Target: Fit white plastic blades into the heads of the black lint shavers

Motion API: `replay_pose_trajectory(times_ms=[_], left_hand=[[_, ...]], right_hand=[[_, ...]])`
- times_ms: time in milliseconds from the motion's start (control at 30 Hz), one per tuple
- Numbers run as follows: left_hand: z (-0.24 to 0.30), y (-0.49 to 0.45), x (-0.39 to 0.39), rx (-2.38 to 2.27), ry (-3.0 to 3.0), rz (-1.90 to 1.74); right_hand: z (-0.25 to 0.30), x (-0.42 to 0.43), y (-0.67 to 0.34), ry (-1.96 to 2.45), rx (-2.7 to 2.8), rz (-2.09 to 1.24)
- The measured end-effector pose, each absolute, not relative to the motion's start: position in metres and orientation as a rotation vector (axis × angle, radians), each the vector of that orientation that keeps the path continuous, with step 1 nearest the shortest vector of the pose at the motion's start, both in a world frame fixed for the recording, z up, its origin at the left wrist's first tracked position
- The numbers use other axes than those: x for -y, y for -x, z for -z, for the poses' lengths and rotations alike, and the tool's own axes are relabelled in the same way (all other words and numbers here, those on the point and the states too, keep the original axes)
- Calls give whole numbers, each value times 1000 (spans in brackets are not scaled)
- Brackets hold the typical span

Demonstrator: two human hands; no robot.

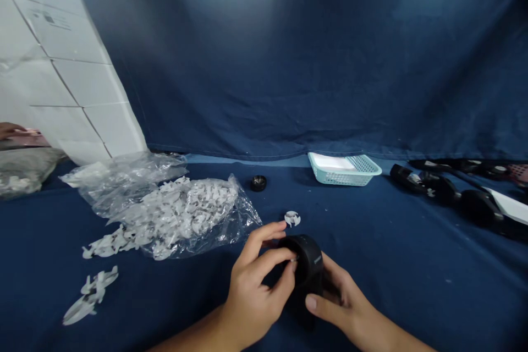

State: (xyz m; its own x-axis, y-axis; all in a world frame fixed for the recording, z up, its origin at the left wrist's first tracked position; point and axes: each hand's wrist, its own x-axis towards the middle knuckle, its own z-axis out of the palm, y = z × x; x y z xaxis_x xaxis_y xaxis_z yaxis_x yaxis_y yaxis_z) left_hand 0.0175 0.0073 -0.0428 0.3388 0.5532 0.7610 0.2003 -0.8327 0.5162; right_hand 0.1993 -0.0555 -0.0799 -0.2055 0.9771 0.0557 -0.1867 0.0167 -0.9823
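My right hand [340,300] grips a black hollow housing [315,257] with a round open end, thumb on the near side and fingers behind. Thumb and index finger of my left hand [262,286] are pinched at that opening, on a small piece too tiny to make out. Just beyond the fingertips lies a round white plastic piece [292,218] with cut-outs. Left of my hands, a clear plastic bag [243,228] spills many white plastic parts [193,203]. Several white parts [91,294] lie apart from the heap, nearer to me.
A small black round cup [258,182] stands behind the hands. Farther back is a light-blue basket [346,177] with white paper in it. Black devices [445,190] lie along the right. A white panel [82,82] rises at left, with another person's hand [10,131] beyond it.
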Motion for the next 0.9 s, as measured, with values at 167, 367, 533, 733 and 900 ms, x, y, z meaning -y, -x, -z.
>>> replay_pose_trajectory(times_ms=[167, 367, 533, 733, 900], left_hand=[[41, -17, -8, -687, -2275, -1474], [41, -17, -8, -673, -2268, -1454], [43, -17, -10, -663, -2258, -1437], [43, -16, -10, -648, -2242, -1413], [44, -15, -13, -623, -2245, -1389]], right_hand=[[81, 56, -200, 910, 1235, -1416], [80, 56, -201, 914, 1256, -1418], [80, 57, -201, 912, 1251, -1422], [82, 56, -201, 938, 1205, -1456], [75, 54, -201, 915, 1246, -1450]])
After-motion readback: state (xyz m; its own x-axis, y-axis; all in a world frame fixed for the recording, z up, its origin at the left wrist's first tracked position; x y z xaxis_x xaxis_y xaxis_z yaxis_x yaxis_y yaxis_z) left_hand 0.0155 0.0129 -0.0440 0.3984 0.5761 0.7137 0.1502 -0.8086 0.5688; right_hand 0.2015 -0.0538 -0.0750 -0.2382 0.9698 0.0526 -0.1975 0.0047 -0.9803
